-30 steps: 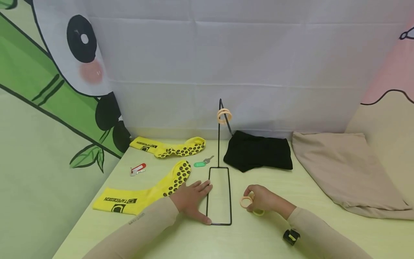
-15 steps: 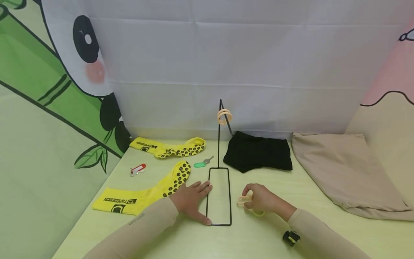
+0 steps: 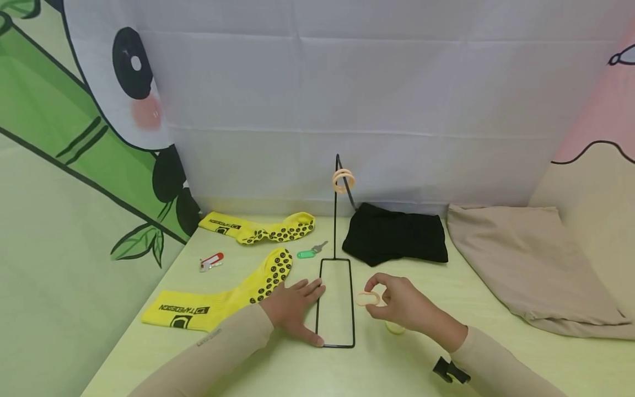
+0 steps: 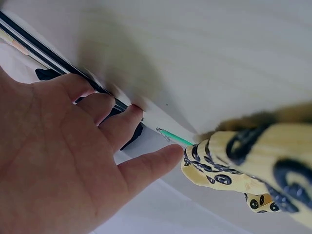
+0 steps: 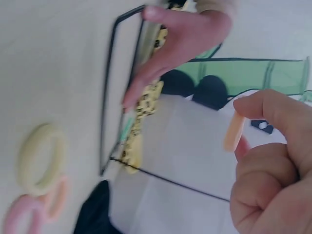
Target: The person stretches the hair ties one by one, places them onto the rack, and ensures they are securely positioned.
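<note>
Two peach rings (image 3: 351, 184) hang on the black wire stand (image 3: 335, 231) in the head view. The left hand (image 3: 292, 310) spreads its fingers across the base's left side; the right hand (image 3: 404, 306) pinches the held ring (image 3: 366, 304) just beside the right side, partly hiding a yellow ring (image 3: 395, 328) on the counter (image 3: 297, 375). The left sleeve (image 3: 223, 344) covers part of the nearer sock (image 3: 233, 298); black cloth (image 3: 397, 234) lies behind the stand's base.

In the left wrist view, the fingers fan out, the sock close to one fingertip.

In the right wrist view, thumb and forefinger pinch the held ring clear of the counter; a pink ring (image 5: 23, 201) lies near the yellow one.
</note>
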A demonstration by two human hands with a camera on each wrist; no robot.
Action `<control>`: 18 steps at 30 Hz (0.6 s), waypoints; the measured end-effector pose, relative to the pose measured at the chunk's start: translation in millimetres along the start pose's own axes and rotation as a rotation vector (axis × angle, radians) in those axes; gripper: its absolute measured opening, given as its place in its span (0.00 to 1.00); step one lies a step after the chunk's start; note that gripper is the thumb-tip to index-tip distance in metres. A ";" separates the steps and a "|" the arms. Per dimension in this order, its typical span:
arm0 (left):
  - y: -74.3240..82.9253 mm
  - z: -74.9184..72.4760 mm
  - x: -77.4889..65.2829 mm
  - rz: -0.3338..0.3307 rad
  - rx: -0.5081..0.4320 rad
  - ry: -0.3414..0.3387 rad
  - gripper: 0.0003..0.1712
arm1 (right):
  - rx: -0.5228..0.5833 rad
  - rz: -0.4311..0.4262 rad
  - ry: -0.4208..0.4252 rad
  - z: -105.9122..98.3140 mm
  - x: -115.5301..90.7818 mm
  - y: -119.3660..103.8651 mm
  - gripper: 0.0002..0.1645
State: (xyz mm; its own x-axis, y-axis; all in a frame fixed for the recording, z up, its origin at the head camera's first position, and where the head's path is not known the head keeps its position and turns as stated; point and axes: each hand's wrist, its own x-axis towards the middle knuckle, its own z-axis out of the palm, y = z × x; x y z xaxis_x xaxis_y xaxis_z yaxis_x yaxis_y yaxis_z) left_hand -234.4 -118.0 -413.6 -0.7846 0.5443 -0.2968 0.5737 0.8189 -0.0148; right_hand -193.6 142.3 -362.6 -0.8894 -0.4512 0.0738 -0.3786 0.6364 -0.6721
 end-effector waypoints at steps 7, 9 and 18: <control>0.2 0.1 0.5 -0.004 0.002 0.001 0.68 | -0.063 -0.154 0.148 -15.4 -15.2 -40.0 0.15; 0.2 0.2 0.7 -0.005 0.007 0.002 0.68 | -0.109 -0.252 0.233 -20.0 -18.0 -48.7 0.16; 0.6 0.0 -0.4 -0.003 0.001 0.006 0.68 | -0.436 -0.762 0.784 -43.0 -11.4 -82.8 0.18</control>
State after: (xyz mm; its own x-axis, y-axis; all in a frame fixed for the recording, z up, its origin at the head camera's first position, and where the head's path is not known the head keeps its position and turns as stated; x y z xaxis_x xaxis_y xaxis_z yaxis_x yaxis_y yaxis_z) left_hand -233.7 -117.7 -413.5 -0.7879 0.5425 -0.2914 0.5712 0.8206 -0.0165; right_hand -163.2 121.7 -276.1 -0.2525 -0.3959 0.8829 -0.8008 0.5976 0.0389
